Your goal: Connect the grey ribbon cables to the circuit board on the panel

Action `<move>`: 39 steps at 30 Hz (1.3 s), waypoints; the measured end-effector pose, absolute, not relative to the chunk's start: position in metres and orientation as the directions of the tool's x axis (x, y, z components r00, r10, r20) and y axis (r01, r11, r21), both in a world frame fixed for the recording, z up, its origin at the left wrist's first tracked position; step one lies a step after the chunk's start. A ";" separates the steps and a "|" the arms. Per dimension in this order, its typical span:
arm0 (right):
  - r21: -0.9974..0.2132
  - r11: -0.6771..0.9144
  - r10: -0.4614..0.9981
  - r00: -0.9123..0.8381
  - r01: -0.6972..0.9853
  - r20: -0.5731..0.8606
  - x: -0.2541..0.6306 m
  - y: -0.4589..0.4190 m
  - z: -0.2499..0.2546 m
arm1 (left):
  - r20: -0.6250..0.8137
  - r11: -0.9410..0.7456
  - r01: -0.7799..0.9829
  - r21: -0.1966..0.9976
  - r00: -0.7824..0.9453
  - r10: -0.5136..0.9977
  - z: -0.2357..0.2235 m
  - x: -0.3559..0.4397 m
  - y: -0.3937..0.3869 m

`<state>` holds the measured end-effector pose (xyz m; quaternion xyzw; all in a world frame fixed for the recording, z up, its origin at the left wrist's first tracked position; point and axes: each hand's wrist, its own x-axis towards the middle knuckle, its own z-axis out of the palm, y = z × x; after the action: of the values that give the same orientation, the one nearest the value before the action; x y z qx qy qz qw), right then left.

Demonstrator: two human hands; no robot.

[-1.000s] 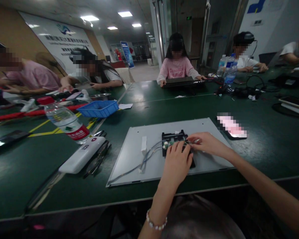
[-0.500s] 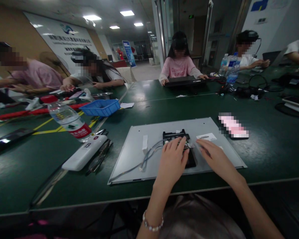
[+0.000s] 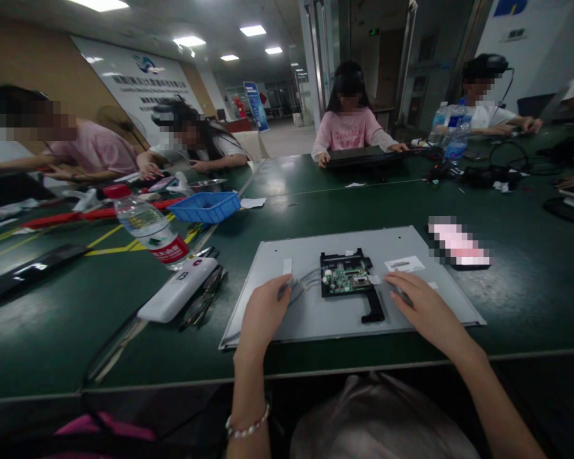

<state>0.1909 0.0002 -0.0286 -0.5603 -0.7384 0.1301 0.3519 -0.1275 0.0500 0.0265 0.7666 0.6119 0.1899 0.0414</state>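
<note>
A flat grey-white panel point(image 3: 310, 328) lies on the table before me. On its middle rests a black plastic bracket point(image 3: 374, 309) carrying a green circuit board point(image 3: 347, 280). Grey cables point(image 3: 310, 280) run leftward from the board into the fingers of my left hand point(image 3: 264, 315), which are closed around them; the hand covers the cables' farther part. My right hand point(image 3: 425, 309) is held over the panel's right side, beside the board, fingers curled together. Whatever sits between those fingers is too dark to make out. A white label point(image 3: 404, 264) is stuck on the panel behind it.
To the left are a white power bank point(image 3: 179, 290), glasses point(image 3: 205, 299), a water bottle point(image 3: 155, 233) and a blue tray point(image 3: 205, 207). A phone point(image 3: 459, 243) lies right of the panel. Several people sit around the table; one holds a black flat device point(image 3: 363, 156).
My left hand has moved left from over the circuit board to the cables, uncovering the board and bracket. My right hand has stayed near the same place over the panel. The view has shifted slightly.
</note>
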 end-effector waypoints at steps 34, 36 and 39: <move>-0.510 0.339 0.924 -0.176 0.791 0.341 0.191 -0.001 -0.028 | 0.287 -0.170 0.984 0.062 0.145 0.947 0.006 -0.089 0.020; -0.509 0.338 0.923 -0.174 0.792 0.342 0.191 -0.002 -0.027 | 0.276 -0.159 0.985 0.063 0.135 0.952 0.006 -0.089 0.020; -0.505 0.339 0.922 -0.175 0.794 0.344 0.191 -0.001 -0.027 | 0.266 -0.152 0.986 0.069 0.129 0.955 0.005 -0.090 0.020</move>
<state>0.1911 -0.0014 -0.0272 -0.5651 -0.7591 0.1054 0.3053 -0.0902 0.0203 0.0054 0.7488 0.6481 0.1245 -0.0617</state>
